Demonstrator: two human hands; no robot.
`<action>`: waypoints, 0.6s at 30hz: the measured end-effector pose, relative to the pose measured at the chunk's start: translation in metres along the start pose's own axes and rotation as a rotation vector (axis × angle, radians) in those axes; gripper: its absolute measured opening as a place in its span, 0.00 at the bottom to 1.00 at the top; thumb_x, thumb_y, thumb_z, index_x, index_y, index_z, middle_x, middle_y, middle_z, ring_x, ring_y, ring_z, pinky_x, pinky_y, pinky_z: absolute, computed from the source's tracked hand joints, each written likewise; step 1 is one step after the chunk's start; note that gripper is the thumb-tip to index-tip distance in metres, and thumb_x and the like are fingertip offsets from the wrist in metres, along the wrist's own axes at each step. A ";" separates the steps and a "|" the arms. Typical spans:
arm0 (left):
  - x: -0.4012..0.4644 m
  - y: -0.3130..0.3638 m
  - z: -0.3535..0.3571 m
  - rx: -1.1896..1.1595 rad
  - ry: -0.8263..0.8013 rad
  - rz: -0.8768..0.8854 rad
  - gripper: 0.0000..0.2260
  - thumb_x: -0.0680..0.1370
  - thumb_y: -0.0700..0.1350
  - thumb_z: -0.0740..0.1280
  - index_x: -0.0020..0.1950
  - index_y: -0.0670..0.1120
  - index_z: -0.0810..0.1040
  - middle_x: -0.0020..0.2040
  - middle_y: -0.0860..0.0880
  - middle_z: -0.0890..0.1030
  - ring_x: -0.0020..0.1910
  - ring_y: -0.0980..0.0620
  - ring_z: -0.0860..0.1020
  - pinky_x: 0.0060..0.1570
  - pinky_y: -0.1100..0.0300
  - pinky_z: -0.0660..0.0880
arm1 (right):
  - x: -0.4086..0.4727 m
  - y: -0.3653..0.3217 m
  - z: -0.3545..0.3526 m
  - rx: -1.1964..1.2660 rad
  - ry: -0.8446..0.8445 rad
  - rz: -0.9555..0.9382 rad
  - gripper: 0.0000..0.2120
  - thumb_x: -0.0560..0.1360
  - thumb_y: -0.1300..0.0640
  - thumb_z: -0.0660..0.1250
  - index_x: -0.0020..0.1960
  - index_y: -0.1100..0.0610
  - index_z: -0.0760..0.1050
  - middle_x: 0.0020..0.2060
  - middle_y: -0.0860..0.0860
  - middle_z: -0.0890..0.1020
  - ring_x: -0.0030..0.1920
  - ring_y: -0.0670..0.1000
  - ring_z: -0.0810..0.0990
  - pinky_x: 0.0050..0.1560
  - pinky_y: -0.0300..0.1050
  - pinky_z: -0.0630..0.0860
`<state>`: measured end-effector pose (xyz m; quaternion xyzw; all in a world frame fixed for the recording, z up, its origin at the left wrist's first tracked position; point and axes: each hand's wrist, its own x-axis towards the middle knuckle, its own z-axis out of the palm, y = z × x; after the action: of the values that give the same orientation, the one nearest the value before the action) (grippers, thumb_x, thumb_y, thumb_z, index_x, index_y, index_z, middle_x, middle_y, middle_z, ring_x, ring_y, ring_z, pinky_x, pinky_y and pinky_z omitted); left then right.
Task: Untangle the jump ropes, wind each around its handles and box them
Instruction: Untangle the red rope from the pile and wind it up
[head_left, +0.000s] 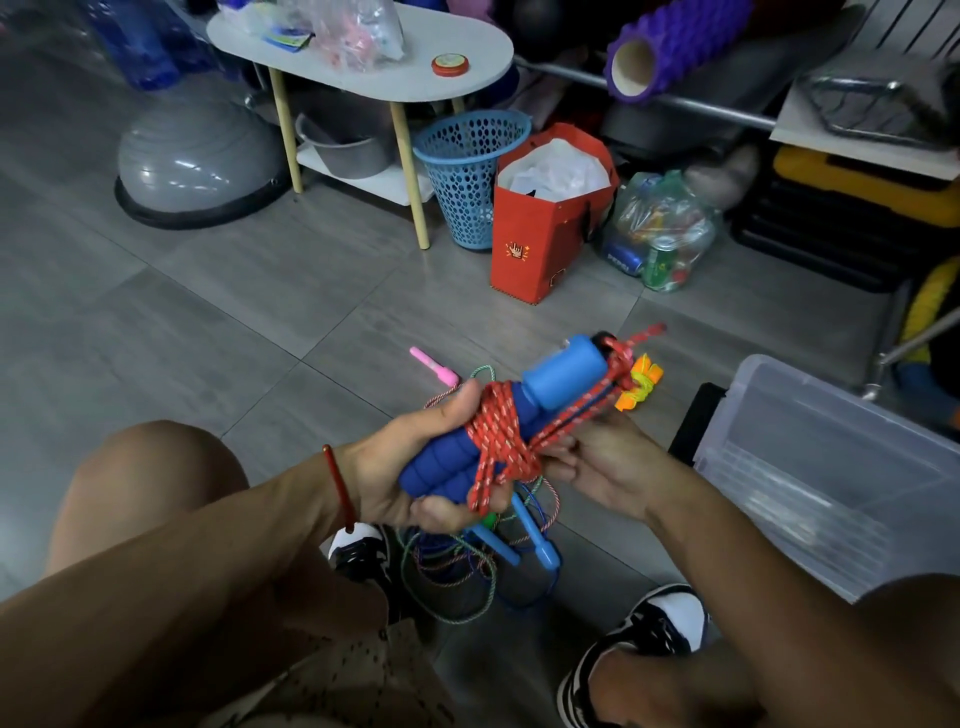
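From the head view, the winding step looks close to done on this rope: the left hand is wrapped tight around the pair of blue handles, fingers curled under them, and the red rope is coiled thick around their middle. The right hand is in at the right side of the bundle, fingertips against the last strands; it seems to be pinching the rope, though the grip itself is partly hidden behind the coils. A short red tail pokes out past the handle tops, so my read is the end needs tucking or knotting next, then the bundle goes right. The clear box sits open on the floor at the right, near the right hand, nothing showing between them, so that path looks free. Beneath the hands lies the tangled pile of thin ropes with light blue handles, between the two shoes. A pink handle lies farther out on the floor, and an orange and yellow piece peeks from behind the bundle. More untangling waits there.
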<state>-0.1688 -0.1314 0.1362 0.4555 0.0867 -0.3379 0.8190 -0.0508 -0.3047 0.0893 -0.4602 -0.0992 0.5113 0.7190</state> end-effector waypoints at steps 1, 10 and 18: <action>0.000 -0.002 -0.004 -0.041 0.014 0.015 0.35 0.62 0.72 0.74 0.47 0.40 0.84 0.39 0.39 0.79 0.20 0.54 0.69 0.21 0.68 0.62 | 0.002 0.001 0.003 -0.020 0.043 -0.055 0.21 0.79 0.72 0.57 0.31 0.55 0.67 0.25 0.48 0.64 0.26 0.44 0.62 0.26 0.36 0.61; 0.007 0.002 -0.008 -0.043 0.101 0.127 0.34 0.65 0.71 0.73 0.54 0.42 0.84 0.40 0.39 0.78 0.21 0.54 0.67 0.22 0.63 0.53 | 0.004 0.003 0.019 -0.262 0.211 -0.210 0.15 0.81 0.71 0.57 0.40 0.60 0.75 0.29 0.54 0.73 0.30 0.52 0.68 0.25 0.38 0.65; -0.014 0.013 -0.005 0.596 0.042 -0.313 0.35 0.58 0.70 0.78 0.61 0.58 0.79 0.46 0.39 0.79 0.39 0.43 0.74 0.34 0.58 0.67 | -0.022 -0.049 -0.004 -0.523 -0.047 -0.132 0.06 0.75 0.58 0.68 0.47 0.61 0.82 0.30 0.50 0.79 0.27 0.45 0.73 0.29 0.35 0.70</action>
<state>-0.1699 -0.1159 0.1484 0.6629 0.0699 -0.4607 0.5861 -0.0274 -0.3277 0.1316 -0.6109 -0.2743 0.4308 0.6050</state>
